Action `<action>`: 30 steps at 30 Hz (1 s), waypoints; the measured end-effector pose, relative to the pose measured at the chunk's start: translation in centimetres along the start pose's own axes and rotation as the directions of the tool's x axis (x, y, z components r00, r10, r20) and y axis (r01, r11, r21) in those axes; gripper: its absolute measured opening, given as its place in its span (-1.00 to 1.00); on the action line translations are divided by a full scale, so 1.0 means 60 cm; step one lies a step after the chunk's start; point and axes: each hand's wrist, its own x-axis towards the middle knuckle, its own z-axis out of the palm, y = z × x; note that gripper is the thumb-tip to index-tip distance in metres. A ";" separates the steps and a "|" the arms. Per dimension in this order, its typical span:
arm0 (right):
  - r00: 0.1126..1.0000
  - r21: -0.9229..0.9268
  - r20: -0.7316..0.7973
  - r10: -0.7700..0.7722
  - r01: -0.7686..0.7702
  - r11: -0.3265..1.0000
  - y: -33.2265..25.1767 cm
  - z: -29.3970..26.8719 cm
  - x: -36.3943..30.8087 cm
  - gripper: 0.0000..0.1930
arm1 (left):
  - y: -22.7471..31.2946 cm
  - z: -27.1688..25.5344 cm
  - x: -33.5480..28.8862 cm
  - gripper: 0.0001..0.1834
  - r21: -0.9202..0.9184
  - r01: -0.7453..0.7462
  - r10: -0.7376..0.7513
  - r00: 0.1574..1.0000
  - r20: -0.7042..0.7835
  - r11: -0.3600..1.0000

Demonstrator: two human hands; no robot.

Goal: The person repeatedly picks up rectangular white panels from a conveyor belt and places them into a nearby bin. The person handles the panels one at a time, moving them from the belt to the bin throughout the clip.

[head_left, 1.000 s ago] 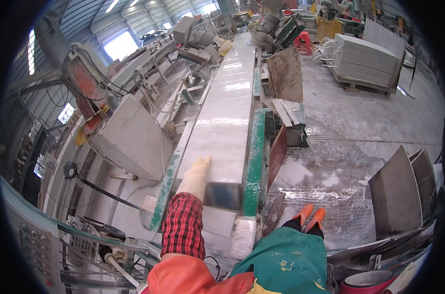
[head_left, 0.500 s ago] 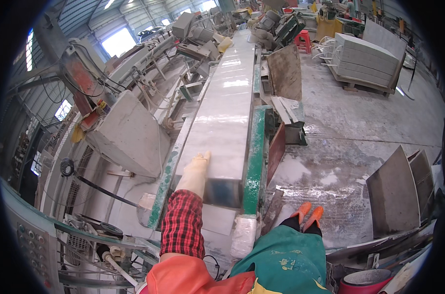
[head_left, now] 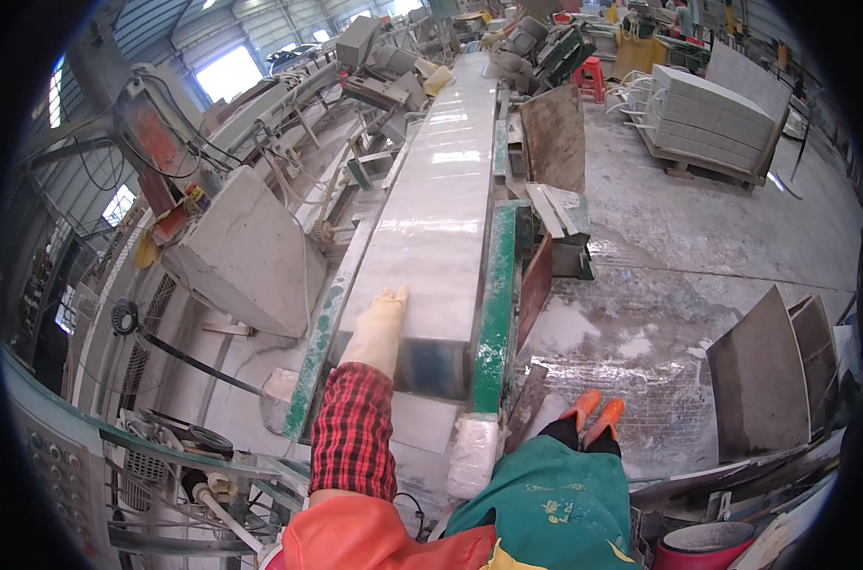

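Observation:
My left hand (head_left: 379,328) wears a cream rubber glove and reaches forward over the near end of a long conveyor (head_left: 422,256). Its fingers are stretched out and rest on, or just above, the pale, wet, glossy top; contact is hard to tell. Nothing shows in its grasp. A red and black checked sleeve (head_left: 353,427) covers the forearm. Below the conveyor's near edge a dark blue roller (head_left: 433,369) shows. Green rails (head_left: 496,323) run along the sides. My right hand is out of sight.
To the left stand a large grey block-shaped housing (head_left: 251,261) and a button panel (head_left: 61,475). Motors (head_left: 393,59) flank the conveyor's far part. At right, slabs lean (head_left: 759,375) near a red bucket (head_left: 705,543); farther back is a stack of pale slabs (head_left: 711,109).
The view has shifted slightly. My left hand stays over the conveyor's near end, its fingers still stretched out and perhaps slightly farther forward.

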 end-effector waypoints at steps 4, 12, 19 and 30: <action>0.991 -0.102 -0.094 -0.097 0.087 0.991 -0.002 -0.011 0.002 -0.61 | -0.045 0.054 0.073 0.31 -0.130 0.114 -0.114 0.993 0.012 0.985; 0.973 -0.134 -0.207 -0.099 0.072 0.988 0.000 -0.066 0.016 -0.65 | -0.011 0.016 0.022 0.30 0.016 -0.022 0.022 1.000 -0.015 1.000; 0.988 -0.136 -0.105 -0.113 0.099 0.986 -0.006 -0.116 0.027 -0.65 | -0.010 0.009 0.021 0.30 -0.046 0.004 -0.005 1.000 -0.018 0.999; 0.986 -0.180 -0.116 -0.121 0.099 0.979 -0.015 -0.097 -0.002 -0.55 | -0.013 0.014 0.033 0.26 -0.101 0.037 -0.041 0.999 -0.031 0.994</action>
